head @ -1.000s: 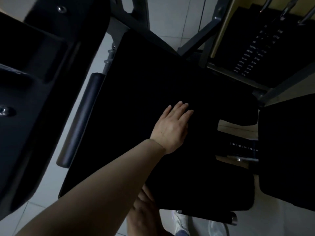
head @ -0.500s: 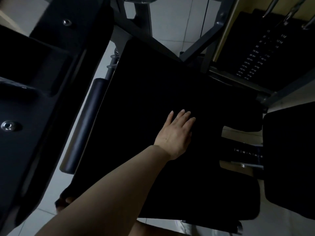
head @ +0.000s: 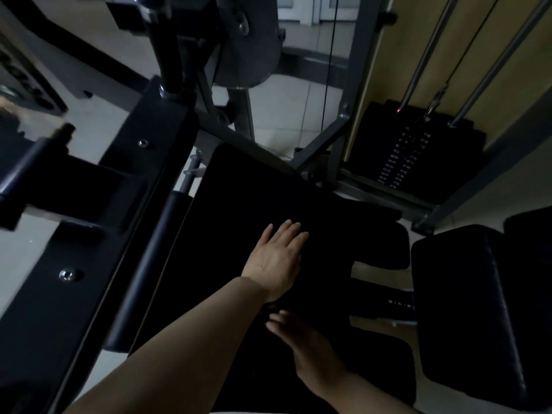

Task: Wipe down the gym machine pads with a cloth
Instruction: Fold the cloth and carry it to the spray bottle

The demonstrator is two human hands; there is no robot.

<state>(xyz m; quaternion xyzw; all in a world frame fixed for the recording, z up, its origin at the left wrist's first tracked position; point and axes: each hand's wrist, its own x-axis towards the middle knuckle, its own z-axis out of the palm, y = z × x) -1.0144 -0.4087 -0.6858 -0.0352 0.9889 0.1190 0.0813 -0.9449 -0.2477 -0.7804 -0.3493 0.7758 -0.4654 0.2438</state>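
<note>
Two hands work over one broad black seat pad (head: 239,204), which fills the middle of the view. The left hand (head: 276,259) lies flat on the pad near its centre, fingers (head: 291,231) straight and close together, palm down. Whether a cloth sits beneath that palm I cannot tell — the pad is so dark that any dark cloth would vanish against it. The right hand (head: 310,345) hovers nearer the body than the left, blurred, fingers loosely spread and holding nothing that shows.

My reading: the wipe of this pad is under way, mid-surface. The next move probably calls for a flat, firm sweep toward the pad's far edge, keeping pressure even.

The pad looks smooth and matte, likely vinyl over foam, with rounded corners. Just left of it runs a long padded roller (head: 155,264), cylindrical and faintly glossy. Right of the pad sits a second cushion (head: 466,309) with creased upholstery — not yet touched. Beyond the pad stands the weight stack (head: 409,150), flat plates with small pale numerals, behind grey steel frame tubes (head: 325,144).
</note>
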